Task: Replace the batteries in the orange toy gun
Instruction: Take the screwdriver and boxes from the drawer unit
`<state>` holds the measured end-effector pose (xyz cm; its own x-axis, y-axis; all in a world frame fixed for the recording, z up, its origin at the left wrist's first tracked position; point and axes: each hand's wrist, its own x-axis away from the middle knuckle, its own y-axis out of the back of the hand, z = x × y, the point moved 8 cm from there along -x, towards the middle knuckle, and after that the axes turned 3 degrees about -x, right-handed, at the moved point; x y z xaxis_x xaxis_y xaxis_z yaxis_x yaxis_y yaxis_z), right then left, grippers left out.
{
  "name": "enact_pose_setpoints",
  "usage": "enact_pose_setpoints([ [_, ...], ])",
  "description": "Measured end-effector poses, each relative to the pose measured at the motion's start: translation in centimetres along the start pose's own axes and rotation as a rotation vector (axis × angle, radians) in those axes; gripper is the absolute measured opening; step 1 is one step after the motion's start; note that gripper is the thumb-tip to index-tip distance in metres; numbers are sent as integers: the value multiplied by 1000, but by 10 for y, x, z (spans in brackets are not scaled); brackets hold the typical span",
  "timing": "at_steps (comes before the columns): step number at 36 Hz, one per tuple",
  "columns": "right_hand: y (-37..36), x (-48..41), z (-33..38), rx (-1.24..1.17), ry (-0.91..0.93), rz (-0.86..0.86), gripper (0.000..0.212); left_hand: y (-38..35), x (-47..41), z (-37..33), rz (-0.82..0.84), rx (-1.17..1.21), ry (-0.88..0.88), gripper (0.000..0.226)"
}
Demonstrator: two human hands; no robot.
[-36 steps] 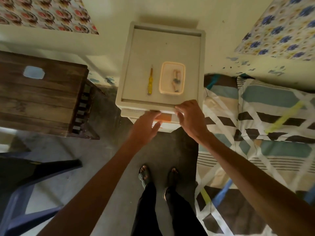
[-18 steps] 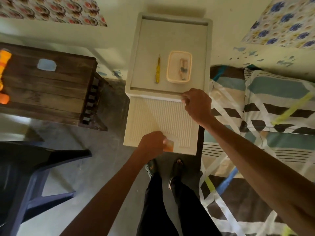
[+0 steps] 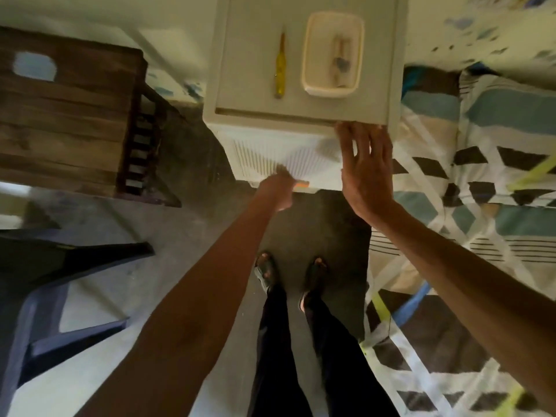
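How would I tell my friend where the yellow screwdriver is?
Find the cream cabinet between the wooden table and the patterned bed. On its top, the screwdriver lies left of a pale tub. It is the only thin yellow thing there.

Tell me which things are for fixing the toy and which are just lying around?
For the job: screwdriver, tub of small bits, cabinet with orange handle.
Lying about: bench, chair, bedsheet.
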<state>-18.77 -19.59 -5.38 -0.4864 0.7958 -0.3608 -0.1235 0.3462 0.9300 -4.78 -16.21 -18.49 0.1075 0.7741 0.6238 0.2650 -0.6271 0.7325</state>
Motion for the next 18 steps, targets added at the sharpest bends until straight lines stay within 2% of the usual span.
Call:
enact_pose_setpoints([
  [2,-1,-5,-1,69,40,-104,46,11,-15,-1,-49,-28,-6,64],
  [4,-5,-11,-3,120,67,-166,38,18,-26,1,-76,-49,-9,66],
  [13,-8,-21,1,136,98,-243,30,13,-37,11,-80,-68,112,63],
  [18,-8,-21,-1,118,110,-235,32,9,-22,13,-215,-45,154,61],
])
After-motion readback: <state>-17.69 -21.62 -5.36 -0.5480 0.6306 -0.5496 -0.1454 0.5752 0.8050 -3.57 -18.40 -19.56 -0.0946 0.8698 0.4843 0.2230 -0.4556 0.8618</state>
